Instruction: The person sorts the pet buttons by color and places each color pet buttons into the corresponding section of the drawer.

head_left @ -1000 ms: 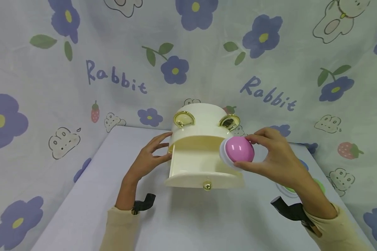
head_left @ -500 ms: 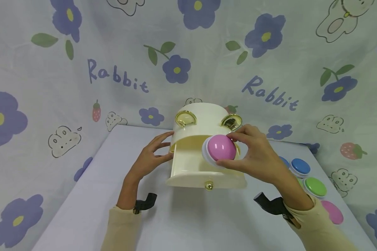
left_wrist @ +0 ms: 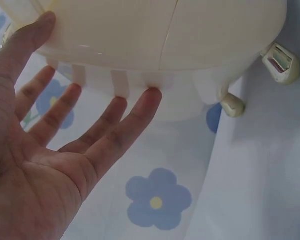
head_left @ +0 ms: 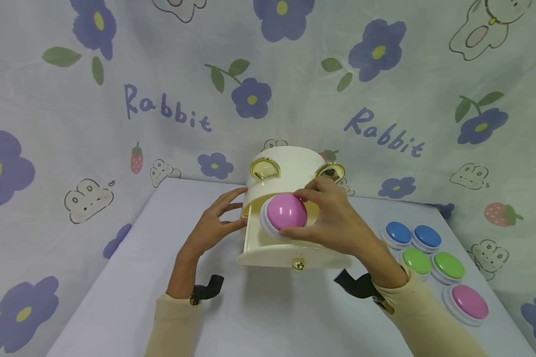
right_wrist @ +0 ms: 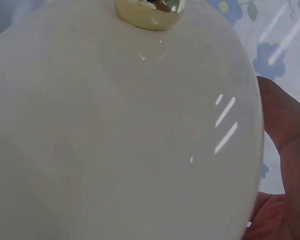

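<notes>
A cream box (head_left: pixel 290 163) with gold-rimmed ears stands on the white table, its drawer (head_left: pixel 272 257) pulled out toward me. My right hand (head_left: pixel 332 218) pinches a pink push button (head_left: pixel 287 211) with a white base between thumb and fingers, over the drawer. In the right wrist view, the drawer front (right_wrist: pixel 125 125) fills most of the picture and hides the button, with part of the hand (right_wrist: pixel 290 155) at the right edge. My left hand (head_left: pixel 212 223) touches the box's left side. Its fingers (left_wrist: pixel 115 130) lie spread and nearly straight along the wall in the left wrist view.
On the table's right side sit two blue buttons (head_left: pixel 398 233), two green buttons (head_left: pixel 448 265) and another pink button (head_left: pixel 469 302). A gold knob (head_left: pixel 298 264) sticks out of the drawer front. Behind the table hangs a flowered cloth (head_left: pixel 286 64).
My right hand has carried the pink button leftward, from the drawer's right side to over its middle. More buttons show at the right. The left hand stays on the box.
</notes>
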The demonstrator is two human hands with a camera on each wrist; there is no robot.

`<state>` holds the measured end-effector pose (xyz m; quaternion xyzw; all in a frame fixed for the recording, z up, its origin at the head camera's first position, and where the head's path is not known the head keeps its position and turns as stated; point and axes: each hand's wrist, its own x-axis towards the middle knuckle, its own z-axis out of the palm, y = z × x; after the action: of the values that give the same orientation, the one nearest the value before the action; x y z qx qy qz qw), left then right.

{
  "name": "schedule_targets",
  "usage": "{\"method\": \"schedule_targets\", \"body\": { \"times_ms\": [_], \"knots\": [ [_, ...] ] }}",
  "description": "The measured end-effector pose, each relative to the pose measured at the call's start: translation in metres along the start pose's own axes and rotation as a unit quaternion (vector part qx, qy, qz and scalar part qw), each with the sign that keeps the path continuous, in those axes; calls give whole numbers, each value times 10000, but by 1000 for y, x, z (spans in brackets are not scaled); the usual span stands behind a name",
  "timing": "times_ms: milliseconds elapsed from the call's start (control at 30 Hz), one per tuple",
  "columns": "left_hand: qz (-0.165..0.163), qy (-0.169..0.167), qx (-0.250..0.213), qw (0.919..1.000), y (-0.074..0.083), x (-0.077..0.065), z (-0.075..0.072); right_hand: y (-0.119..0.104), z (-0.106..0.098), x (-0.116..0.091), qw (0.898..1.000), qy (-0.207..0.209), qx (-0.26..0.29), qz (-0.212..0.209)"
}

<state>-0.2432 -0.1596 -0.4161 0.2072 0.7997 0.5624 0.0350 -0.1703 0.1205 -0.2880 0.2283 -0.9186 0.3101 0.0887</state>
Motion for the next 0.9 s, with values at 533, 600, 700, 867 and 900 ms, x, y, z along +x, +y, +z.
{"method": "schedule_targets", "body": {
  "times_ms": [533, 600, 700, 867, 900],
  "knots": [
    [94, -28, -6, 10000, -2, 4, 5, -3, 10, 4, 9991, -278, -305, 123],
    [95, -26, -39, 9999, -3, 4, 5, -3, 8, 3, 9995, -219, -225, 99],
    [58, -6, -45, 10000, -4, 3, 3, -2, 4, 0, 10000, 28, -36, -25],
    [89, 0, -57, 9999, -3, 1, 0, 6, -2, -15, 9980, 590, 78, -203],
    [92, -3, -56, 9999, -3, 1, 0, 9, -3, -19, 9973, 701, 83, -205]
  ]
}}
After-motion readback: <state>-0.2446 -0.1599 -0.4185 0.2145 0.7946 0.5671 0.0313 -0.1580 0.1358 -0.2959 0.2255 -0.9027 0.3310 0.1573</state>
